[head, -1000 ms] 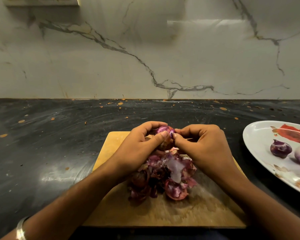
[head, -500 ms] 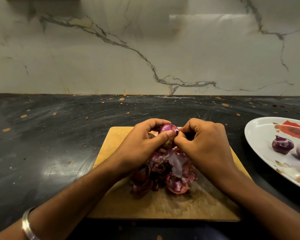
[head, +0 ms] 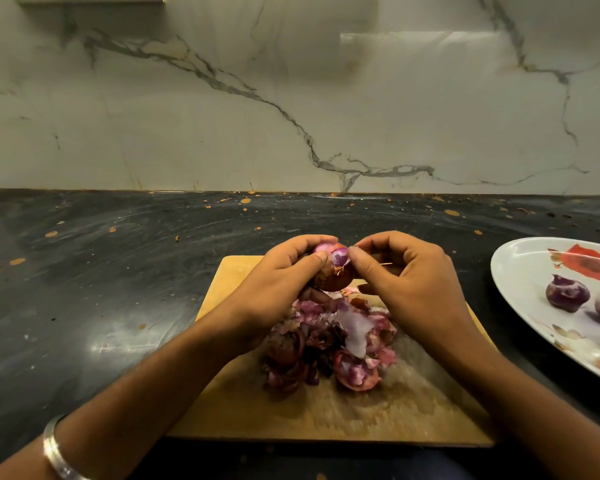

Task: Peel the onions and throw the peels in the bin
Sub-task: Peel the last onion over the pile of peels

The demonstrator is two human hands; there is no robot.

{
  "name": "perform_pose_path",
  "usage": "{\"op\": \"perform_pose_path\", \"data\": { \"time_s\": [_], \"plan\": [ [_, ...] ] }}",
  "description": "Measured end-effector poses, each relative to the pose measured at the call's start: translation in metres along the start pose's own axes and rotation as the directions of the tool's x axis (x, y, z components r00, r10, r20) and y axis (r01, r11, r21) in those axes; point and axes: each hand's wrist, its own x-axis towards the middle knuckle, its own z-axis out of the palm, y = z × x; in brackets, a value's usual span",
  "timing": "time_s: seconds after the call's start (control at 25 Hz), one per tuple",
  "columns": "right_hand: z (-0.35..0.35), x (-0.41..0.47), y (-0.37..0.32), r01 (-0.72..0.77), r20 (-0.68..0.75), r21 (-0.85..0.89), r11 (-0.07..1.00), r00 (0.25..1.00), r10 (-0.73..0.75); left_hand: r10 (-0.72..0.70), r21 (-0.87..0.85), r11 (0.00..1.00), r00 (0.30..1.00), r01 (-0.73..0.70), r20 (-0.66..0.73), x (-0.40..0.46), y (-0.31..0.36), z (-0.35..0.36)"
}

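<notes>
The onion (head: pixel 333 271) is mostly hidden between the two hands above the far edge of the cutting board (head: pixel 326 417); only a patch of glossy purple flesh and a brown, papery lower half show. The left hand (head: pixel 278 289) curls round it from the left, thumb pressed on its front. The right hand (head: pixel 406 278) has its fingers curled, thumb and forefinger pinching a flap of skin at the top of the onion; its palm side cannot be seen.

A heap of peels (head: pixel 329 344) lies on the middle of the board, thin, crumpled and dry, pink to dark maroon, with one pale translucent piece on top. The board is wooden, flat, stained darker near the heap, its near corners cut off by the forearms. The white plate (head: pixel 520 271) at the right is cut by the picture's edge; a small peeled onion (head: pixel 567 293) sits on it, another only partly in view. The worktop (head: pixel 101 271) is dark, smeared stone flecked with orange scraps. A metal bangle (head: pixel 54 452) circles the left wrist.
</notes>
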Motion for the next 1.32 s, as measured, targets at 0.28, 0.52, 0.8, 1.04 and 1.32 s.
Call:
{"op": "perform_pose_path", "data": {
  "time_s": [0.28,0.52,0.8,1.04,1.32],
  "plan": [
    [-0.0047,0.0039,-0.0013,-0.068,0.099,0.137,0.988,0.994,0.054,-0.023,0.019,1.000,0.999,0.022,0.028,-0.0011,0.0039,-0.0047],
    [-0.0017,0.0015,0.0012,0.033,-0.015,0.056,0.998,0.999,-0.033,-0.012,-0.021,1.000,1.000,0.012,0.017,-0.0020,0.0017,-0.0005],
    [-0.0024,0.0046,0.0041,-0.062,0.016,0.135,0.989,0.998,0.060,-0.026,-0.212,0.977,1.000,0.029,0.014,0.0006,0.0043,-0.0025],
    [0.0013,0.0015,0.0022,0.015,0.119,-0.105,0.994,0.993,-0.003,-0.056,-0.225,0.973,0.998,0.046,-0.037,0.0037,0.0030,-0.0085],
    [-0.0019,0.0011,-0.0022,-0.020,0.090,0.129,0.991,0.996,0.009,-0.070,-0.194,0.979,0.997,0.071,0.010,0.0030,0.0004,-0.0071]
  ]
}}
